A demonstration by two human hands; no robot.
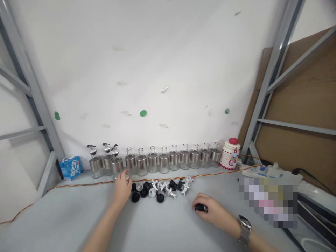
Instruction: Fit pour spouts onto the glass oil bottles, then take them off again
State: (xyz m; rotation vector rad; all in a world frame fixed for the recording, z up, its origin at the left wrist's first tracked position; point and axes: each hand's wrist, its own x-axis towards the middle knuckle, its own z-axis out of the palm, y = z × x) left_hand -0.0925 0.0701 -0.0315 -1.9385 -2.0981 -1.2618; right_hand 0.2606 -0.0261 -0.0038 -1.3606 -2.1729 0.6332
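My left hand (123, 185) is at the foot of a glass bottle with a steel sleeve and a pour spout (117, 162). Its thumb stands apart from the fingers; whether it touches the bottle is hard to tell. My right hand (208, 207), with a watch on the wrist, is closed around a small black object (201, 208), its kind unclear, over the table. Between my hands lies a pile of loose parts: black caps (160, 198), clear discs (152, 192) and silvery pour spouts (171, 193). Two more spouted bottles (96, 163) stand at the left.
Several open-necked bottles (164, 161) line the wall. A blue carton (70, 168) sits left of the row, a white jar with a red lid (230, 154) right of it. A twisted wire (86, 184) crosses the table. Cables and a blurred-out item (269, 203) lie at right.
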